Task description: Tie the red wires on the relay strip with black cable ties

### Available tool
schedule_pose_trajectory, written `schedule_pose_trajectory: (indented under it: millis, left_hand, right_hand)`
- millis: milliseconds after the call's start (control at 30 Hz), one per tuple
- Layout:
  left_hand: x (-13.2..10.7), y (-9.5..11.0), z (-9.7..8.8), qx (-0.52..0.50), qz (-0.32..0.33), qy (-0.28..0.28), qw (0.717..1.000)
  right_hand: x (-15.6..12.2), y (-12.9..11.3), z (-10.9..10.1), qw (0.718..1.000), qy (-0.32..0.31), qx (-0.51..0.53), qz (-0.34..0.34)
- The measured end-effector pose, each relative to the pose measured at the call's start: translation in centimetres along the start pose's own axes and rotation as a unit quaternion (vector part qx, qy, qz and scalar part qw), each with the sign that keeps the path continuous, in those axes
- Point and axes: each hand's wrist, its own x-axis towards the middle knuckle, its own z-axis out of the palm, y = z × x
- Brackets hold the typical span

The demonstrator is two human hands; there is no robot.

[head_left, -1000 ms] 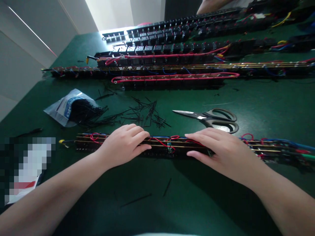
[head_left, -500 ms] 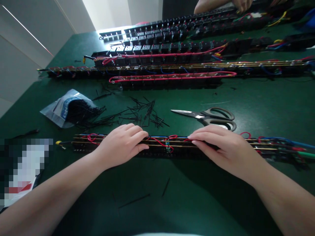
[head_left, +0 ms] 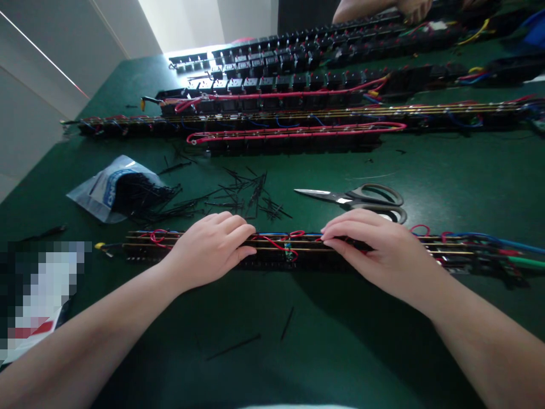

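A long black wired strip lies crosswise in front of me, with brass-coloured rails and thin red and blue wires along its top. My left hand is closed over its left half, fingers on the far side and thumb on the near side. At the strip's right half, my right hand pinches with thumb and forefinger at a thin red wire, most of which the fingers hide. Between the hands, a red wire loop rises near a small green part.
Scissors lie just beyond my right hand. Loose black cable ties spill from a clear plastic bag. More wired strips fill the table's far side, where another person's hand works. A blurred-out white packet lies left.
My right hand has shifted slightly left and up, and its thumb and forefinger have closed together. The left hand keeps its hold. The whole view has shifted a little.
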Motion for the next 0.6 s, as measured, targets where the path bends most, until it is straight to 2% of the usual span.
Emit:
schedule_pose_trajectory:
  millis: [133, 367, 600]
  left_hand:
    - [-0.1, -0.1, 0.1, -0.005, -0.004, 0.002, 1.0]
    - [0.0, -0.2, 0.0, -0.012, -0.006, 0.004, 1.0]
    - [0.0, -0.2, -0.1, -0.012, -0.009, -0.007, 1.0]
  right_hand:
    - [-0.3, -0.2, -0.2, 1.0, 0.018, -0.009, 0.019]
    - [-1.4, 0.3, -1.1, 0.984, 0.07, 0.05, 0.156]
    - [-2.1, 0.9, -1.0, 0.98, 0.1, 0.059, 0.163]
